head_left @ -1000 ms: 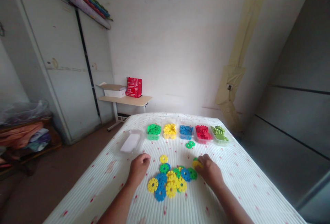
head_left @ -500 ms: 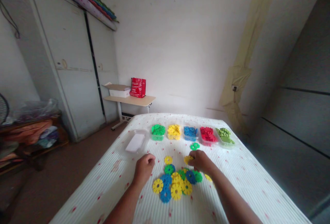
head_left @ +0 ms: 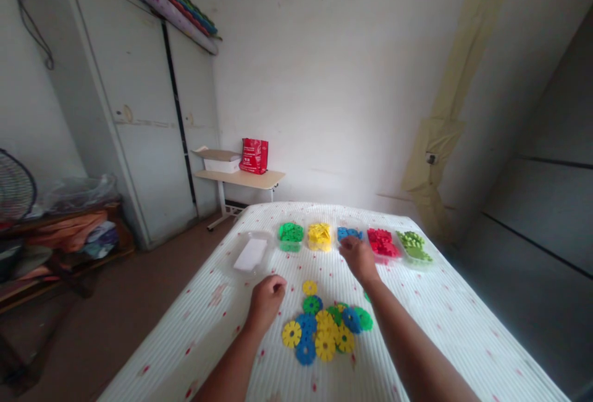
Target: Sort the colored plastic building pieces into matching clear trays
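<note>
My right hand (head_left: 359, 259) reaches over the table to the near edge of the clear tub of blue notched discs (head_left: 349, 233). Its fingers are pinched together, and what they hold, if anything, is hidden. On the cloth left of the loose discs rests my left hand (head_left: 267, 297), fingers curled closed with nothing showing in them. Between my forearms lies a pile of flower-like discs, among them a yellow disc (head_left: 325, 346), a blue disc (head_left: 305, 351) and a green disc (head_left: 364, 319). A single yellow disc (head_left: 310, 288) lies just beyond the pile.
Along the far side stand tubs of green pieces (head_left: 291, 234), yellow pieces (head_left: 319, 234), red pieces (head_left: 383, 242) and light green pieces (head_left: 414, 244). A clear tray with a white card (head_left: 251, 255) sits at the left. Behind is a side table (head_left: 252, 180) with a red bag (head_left: 254, 155).
My right hand has moved forward from a yellow disc near the pile to the blue tub. That disc no longer shows. My left hand stays in place; the view has shifted slightly.
</note>
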### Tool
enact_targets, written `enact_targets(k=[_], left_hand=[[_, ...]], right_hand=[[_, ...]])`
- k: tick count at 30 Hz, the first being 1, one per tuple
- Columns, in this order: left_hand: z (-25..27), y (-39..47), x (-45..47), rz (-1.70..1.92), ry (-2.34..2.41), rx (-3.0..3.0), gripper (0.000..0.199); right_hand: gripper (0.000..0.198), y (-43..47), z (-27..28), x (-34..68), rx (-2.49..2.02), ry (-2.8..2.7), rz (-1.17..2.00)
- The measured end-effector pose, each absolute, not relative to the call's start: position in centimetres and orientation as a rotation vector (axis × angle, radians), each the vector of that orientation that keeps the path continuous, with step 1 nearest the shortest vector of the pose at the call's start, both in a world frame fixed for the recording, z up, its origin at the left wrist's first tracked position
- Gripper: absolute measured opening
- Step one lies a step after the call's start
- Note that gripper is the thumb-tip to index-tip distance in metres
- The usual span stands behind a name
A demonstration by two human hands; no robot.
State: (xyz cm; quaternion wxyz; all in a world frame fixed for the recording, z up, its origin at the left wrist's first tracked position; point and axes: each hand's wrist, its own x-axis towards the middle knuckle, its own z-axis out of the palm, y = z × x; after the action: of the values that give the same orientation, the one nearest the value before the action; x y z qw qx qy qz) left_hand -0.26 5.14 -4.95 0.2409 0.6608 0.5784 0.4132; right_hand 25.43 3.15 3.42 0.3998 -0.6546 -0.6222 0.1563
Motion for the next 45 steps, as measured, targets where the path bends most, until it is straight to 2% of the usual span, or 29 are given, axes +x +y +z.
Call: enact_targets(k=[6, 8, 11, 16, 21, 29, 35, 45], left_hand=[[-4.8, 4.7, 0.5, 1.032, 1.468, 1.858, 0.019], [-4.5, 4.3, 1.3, 0.95, 1.453, 1.909, 0.02], [-3.6, 3.4, 2.7, 0.795, 1.51, 2.042, 0.018], [-2.2, 2.2, 3.8, 0.628, 1.64, 2.164, 0.024], [-3.0, 2.4, 3.3, 0.706, 1.598, 2.138, 0.019], [-3.8, 2.8, 3.0, 0.785, 1.564, 2.091, 0.013], [-3.6, 2.7, 3.1, 0.787, 1.591, 2.074, 0.013], [-3.5, 2.7, 3.1, 0.814, 1.584, 2.054, 0.014]], right_hand=[[0.029, -0.1, 0.6, 29.8, -1.736, -1.57, 0.209], [0.03, -1.7, -0.6, 32.3, -1.786, -1.574, -0.02], [0.032, -3.4, -2.0, 35.3, -1.872, -1.494, -0.103], [0.034, -3.8, -2.6, 36.5, -1.972, -1.378, -0.043], [0.033, -3.5, -2.4, 35.4, -1.896, -1.375, 0.035], [0.03, -4.3, -0.4, 29.9, -1.579, -1.827, 0.443], [0.022, -4.7, 0.1, 26.2, -1.676, -2.098, 0.363], [0.021, -4.5, -0.7, 26.3, -1.736, -1.96, 0.415]])
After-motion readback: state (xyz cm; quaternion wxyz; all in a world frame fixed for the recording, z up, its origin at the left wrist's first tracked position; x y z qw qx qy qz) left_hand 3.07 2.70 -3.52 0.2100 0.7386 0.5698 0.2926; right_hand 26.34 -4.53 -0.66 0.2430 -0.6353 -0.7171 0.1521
